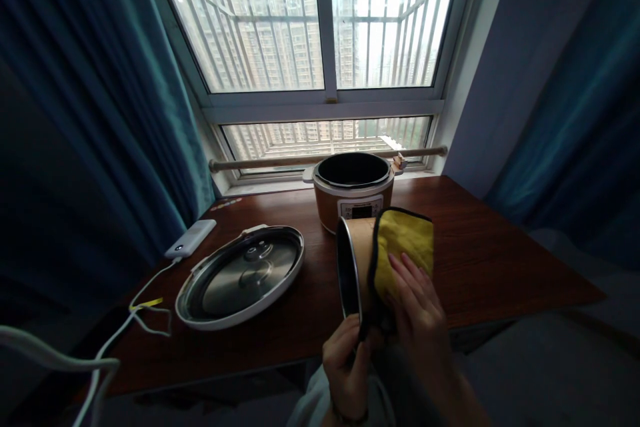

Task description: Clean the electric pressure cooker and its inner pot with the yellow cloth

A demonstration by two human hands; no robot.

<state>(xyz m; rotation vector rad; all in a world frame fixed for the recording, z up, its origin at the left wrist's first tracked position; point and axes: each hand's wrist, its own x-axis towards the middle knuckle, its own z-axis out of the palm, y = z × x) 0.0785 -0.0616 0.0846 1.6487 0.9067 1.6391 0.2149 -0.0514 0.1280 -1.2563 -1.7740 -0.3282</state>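
Note:
My left hand (347,363) grips the rim of an inner cooking pot (361,247), which is tipped on its side with its dark opening facing left. Its outer wall is gold-coloured. My right hand (420,300) presses a yellow cloth (407,240) with a black border against the outside of the pot, fingers laid over the fabric. Part of the pot's wall and base is hidden by the cloth. Just behind stands the cooker body (327,207), brown with a white rim, a control panel and a dark inside.
On the wooden table (480,240), a round cooker lid (240,280) lies at left, inner side up. Behind it are a white power strip (193,238) and a white cable (113,340) running off the left edge. A barred window and blue curtains (125,80) border the table.

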